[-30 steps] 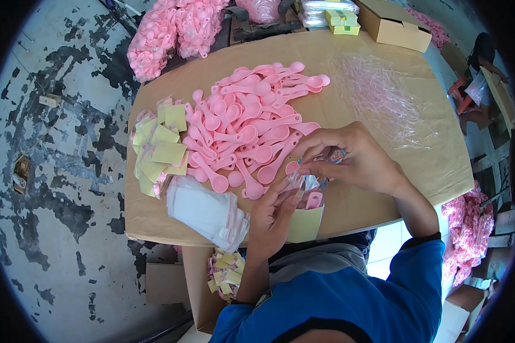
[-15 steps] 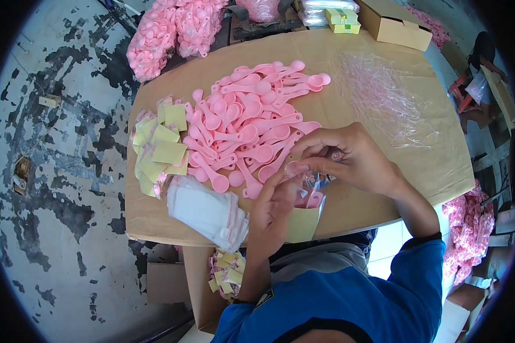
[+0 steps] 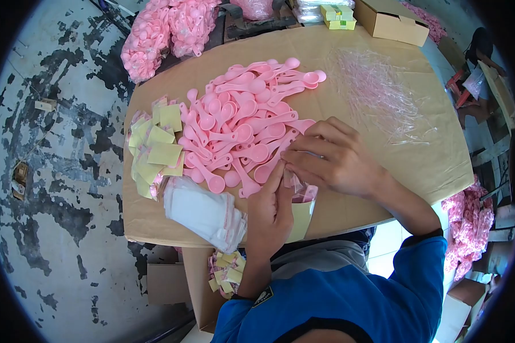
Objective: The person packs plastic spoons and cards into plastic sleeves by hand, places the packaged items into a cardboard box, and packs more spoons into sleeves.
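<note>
My left hand (image 3: 270, 207) is closed with its fingertips pinched at the upper end of a clear plastic bag (image 3: 294, 182). My right hand (image 3: 339, 155) meets it there, thumb and fingers pressed together on the same end. Below the fingers, the bag shows something pink and a yellow card (image 3: 301, 222) at the table's near edge. Just beyond my hands lies a heap of pink measuring spoons (image 3: 240, 123). To the left of my left hand is a stack of clear plastic bags (image 3: 203, 210). What exactly the fingertips pinch is partly hidden.
Finished-looking packets with yellow cards (image 3: 157, 140) lie at the table's left. Thin clear strips (image 3: 380, 94) spread at the right. Behind stand bagged pink spoons (image 3: 171, 28) and a cardboard box (image 3: 392, 23). A box with more packets (image 3: 227, 273) sits below the near edge. Another person (image 3: 483, 48) is far right.
My right hand has come lower and closer to my left, and its fingers now bunch together at the bag's top. My left fingertips have risen to meet them.
</note>
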Motion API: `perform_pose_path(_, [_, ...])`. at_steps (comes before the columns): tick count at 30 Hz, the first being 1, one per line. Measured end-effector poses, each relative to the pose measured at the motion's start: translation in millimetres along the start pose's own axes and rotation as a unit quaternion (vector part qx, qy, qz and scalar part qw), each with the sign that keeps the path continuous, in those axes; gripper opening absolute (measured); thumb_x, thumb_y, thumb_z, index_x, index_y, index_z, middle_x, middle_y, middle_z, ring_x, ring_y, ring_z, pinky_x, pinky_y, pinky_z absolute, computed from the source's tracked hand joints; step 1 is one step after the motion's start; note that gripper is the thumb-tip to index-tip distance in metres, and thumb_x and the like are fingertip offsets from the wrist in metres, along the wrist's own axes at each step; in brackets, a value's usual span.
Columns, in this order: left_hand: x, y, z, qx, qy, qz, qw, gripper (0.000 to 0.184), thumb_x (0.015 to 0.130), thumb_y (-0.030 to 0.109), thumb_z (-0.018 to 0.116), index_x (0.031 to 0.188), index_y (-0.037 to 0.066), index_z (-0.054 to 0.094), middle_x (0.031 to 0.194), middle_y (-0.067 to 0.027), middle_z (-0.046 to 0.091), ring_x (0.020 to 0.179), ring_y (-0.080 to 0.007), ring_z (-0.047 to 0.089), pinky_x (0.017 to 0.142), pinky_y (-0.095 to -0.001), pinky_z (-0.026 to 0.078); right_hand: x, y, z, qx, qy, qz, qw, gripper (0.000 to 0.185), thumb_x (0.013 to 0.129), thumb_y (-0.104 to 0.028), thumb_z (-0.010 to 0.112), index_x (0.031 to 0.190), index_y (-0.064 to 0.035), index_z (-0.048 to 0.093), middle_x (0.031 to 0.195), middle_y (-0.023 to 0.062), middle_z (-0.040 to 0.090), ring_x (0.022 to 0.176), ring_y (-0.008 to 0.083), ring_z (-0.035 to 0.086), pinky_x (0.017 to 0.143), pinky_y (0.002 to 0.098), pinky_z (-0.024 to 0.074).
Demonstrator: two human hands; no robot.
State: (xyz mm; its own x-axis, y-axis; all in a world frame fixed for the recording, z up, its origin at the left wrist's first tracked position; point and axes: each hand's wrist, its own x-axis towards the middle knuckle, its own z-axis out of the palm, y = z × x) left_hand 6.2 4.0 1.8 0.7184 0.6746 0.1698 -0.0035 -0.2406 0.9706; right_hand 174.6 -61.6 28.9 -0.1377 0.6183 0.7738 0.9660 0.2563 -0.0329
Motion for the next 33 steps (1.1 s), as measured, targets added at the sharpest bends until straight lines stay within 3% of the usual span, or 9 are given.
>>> perform_pose_path(2, [1.1, 1.9, -8.4, 0.123, -0.033, -0.007, 0.992, 0.041, 0.095, 0.0, 0.047, 0.136, -0.007, 0.046, 0.068, -0.0163, 0.058, 0.058, -0.0093, 0.051, 0.056, -0.0254, 0.043, -3.0, 1.5, 2.5, -0.007, -0.011, -0.015, 1.0, 0.02, 0.065, -0.019, 0.076, 0.083, -0.0099, 0.07, 0.085, 0.0012, 0.066, 0.086, 0.0194, 0.061, 0.074, 0.0339, 0.0511])
perform_pose_path(5, [1.0, 11.9, -10.3, 0.182, -0.069, 0.027, 0.981, 0.045, 0.091, -0.005, 0.046, 0.137, -0.004, 0.046, 0.068, -0.0211, 0.051, 0.054, -0.0124, 0.049, 0.054, -0.0289, 0.043, -4.6, 2.7, 5.2, 0.001, -0.026, 0.008, 1.0, 0.022, 0.065, -0.017, 0.075, 0.083, -0.0085, 0.068, 0.083, 0.003, 0.066, 0.084, 0.0205, 0.061, 0.074, 0.0349, 0.0514])
perform_pose_path(10, [2.3, -15.2, -8.6, 0.088, -0.038, 0.14, 0.986, 0.044, 0.094, -0.003, 0.046, 0.138, 0.0, 0.047, 0.067, -0.016, 0.055, 0.054, -0.0113, 0.045, 0.054, -0.0272, 0.041, -5.5, 9.4, 1.9, 0.091, -0.02, 0.093, 0.991, 0.018, 0.069, -0.013, 0.074, 0.085, -0.007, 0.068, 0.083, 0.0047, 0.066, 0.083, 0.022, 0.061, 0.074, 0.0357, 0.0523])
perform_pose_path(15, [-3.8, 2.2, -11.4, 0.035, -0.015, 0.019, 0.999, 0.042, 0.096, 0.0, 0.046, 0.139, 0.001, 0.046, 0.064, -0.0112, 0.054, 0.055, -0.0105, 0.043, 0.053, -0.0266, 0.04, 4.3, 2.6, -2.7, 0.11, -0.019, 0.035, 0.993, 0.017, 0.07, -0.013, 0.075, 0.086, -0.0077, 0.071, 0.088, 0.0036, 0.067, 0.085, 0.0218, 0.061, 0.077, 0.0347, 0.0533])
perform_pose_path(23, [-1.3, 9.5, -11.3, 0.155, -0.044, 0.009, 0.987, 0.044, 0.094, 0.003, 0.049, 0.138, -0.001, 0.047, 0.056, -0.0174, 0.045, 0.049, -0.0108, 0.042, 0.049, -0.0299, 0.038, -8.5, 2.3, 14.1, 0.041, -0.038, -0.003, 0.998, 0.021, 0.068, -0.016, 0.073, 0.085, -0.005, 0.069, 0.087, 0.0027, 0.067, 0.088, 0.0209, 0.061, 0.076, 0.0336, 0.0529])
perform_pose_path(26, [-2.8, 7.7, -12.4, 0.169, -0.064, 0.007, 0.984, 0.042, 0.095, 0.002, 0.048, 0.137, -0.002, 0.047, 0.06, -0.0209, 0.049, 0.047, -0.0128, 0.045, 0.048, -0.0305, 0.037, -9.1, 2.3, 14.5, 0.059, -0.05, 0.018, 0.997, 0.019, 0.067, -0.012, 0.073, 0.082, -0.0043, 0.065, 0.086, 0.004, 0.066, 0.084, 0.0219, 0.061, 0.074, 0.0337, 0.0525])
perform_pose_path(29, [-2.6, 4.7, -15.7, 0.097, -0.073, -0.021, 0.992, 0.042, 0.098, 0.003, 0.046, 0.139, -0.002, 0.045, 0.08, -0.0206, 0.064, 0.053, -0.0127, 0.049, 0.048, -0.0286, 0.038, -7.9, 2.0, 17.5, 0.132, -0.024, 0.091, 0.987, 0.015, 0.07, -0.008, 0.072, 0.08, -0.0038, 0.062, 0.081, 0.0056, 0.064, 0.076, 0.0197, 0.061, 0.071, 0.0327, 0.0518])
perform_pose_path(33, [-1.5, -9.8, -6.7, -0.181, -0.016, 0.027, 0.983, 0.042, 0.102, 0.008, 0.04, 0.143, -0.001, 0.039, 0.122, -0.0158, 0.061, 0.082, -0.0126, 0.061, 0.057, -0.0224, 0.042, 8.9, 9.1, -22.4, 0.371, 0.006, 0.269, 0.889, 0.01, 0.078, -0.006, 0.07, 0.08, -0.0036, 0.061, 0.074, 0.0048, 0.062, 0.071, 0.0155, 0.06, 0.065, 0.0301, 0.0495])
